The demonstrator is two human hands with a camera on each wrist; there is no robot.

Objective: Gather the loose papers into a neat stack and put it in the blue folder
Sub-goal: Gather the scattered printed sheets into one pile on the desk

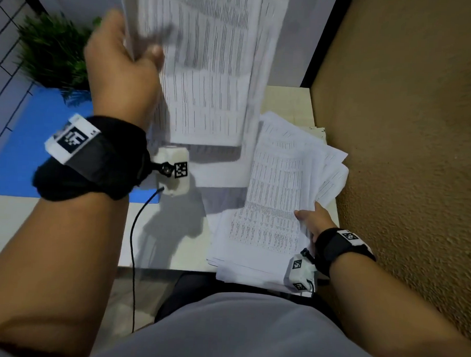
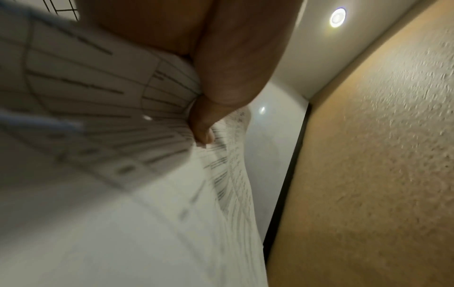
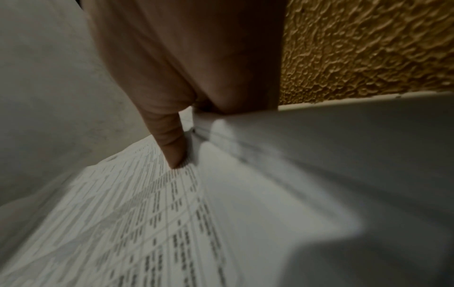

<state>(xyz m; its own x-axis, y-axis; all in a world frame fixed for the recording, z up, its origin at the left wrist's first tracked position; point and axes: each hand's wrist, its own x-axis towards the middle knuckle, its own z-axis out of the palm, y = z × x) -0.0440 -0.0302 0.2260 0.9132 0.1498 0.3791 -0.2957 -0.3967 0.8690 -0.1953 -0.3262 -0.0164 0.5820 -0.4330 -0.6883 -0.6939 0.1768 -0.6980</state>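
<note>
My left hand (image 1: 132, 49) is raised above the desk and pinches a bundle of printed sheets (image 1: 211, 70) by its left edge; the sheets hang down, blurred. In the left wrist view the thumb (image 2: 203, 128) presses on these sheets (image 2: 98, 116). A fanned pile of loose papers (image 1: 276, 195) lies at the desk's right side, overhanging the near edge. My right hand (image 1: 311, 221) grips this pile at its right edge, thumb on top; the right wrist view shows the thumb (image 3: 172, 147) on the printed page (image 3: 147, 213). The blue folder (image 1: 30, 144) lies flat at the left, partly behind my left wrist.
A green potted plant (image 1: 54, 52) stands behind the folder at the back left. A textured tan wall (image 1: 404, 130) runs close along the desk's right edge. The pale desk (image 1: 67, 226) shows near its front edge, with a black cable (image 1: 133, 241) hanging over it.
</note>
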